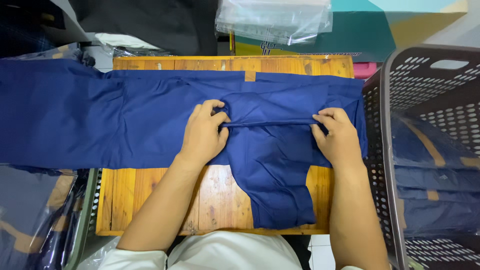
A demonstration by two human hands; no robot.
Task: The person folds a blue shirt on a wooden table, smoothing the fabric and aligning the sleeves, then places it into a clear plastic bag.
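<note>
We have a dark blue garment [150,125] spread across the wooden table [150,200], and we take that table as our reference. The cloth runs along the table's far half and spills off its left edge; one flap hangs toward us over the near right part of the board. Our left hand [204,132] sits near the table's middle, fingers curled and pinching a fold of the blue fabric. Our right hand [337,135] rests toward the table's right edge, fingers also clenched on the same crease, so a taut ridge of cloth runs between the two hands.

We judge the folding as only begun: one crease is being formed, while the long left portion lies unfolded.

Right of the table stands a grey perforated basket [385,150] holding bagged blue garments [440,200]. Beyond the table's far edge lie clear plastic bags [272,20].
</note>
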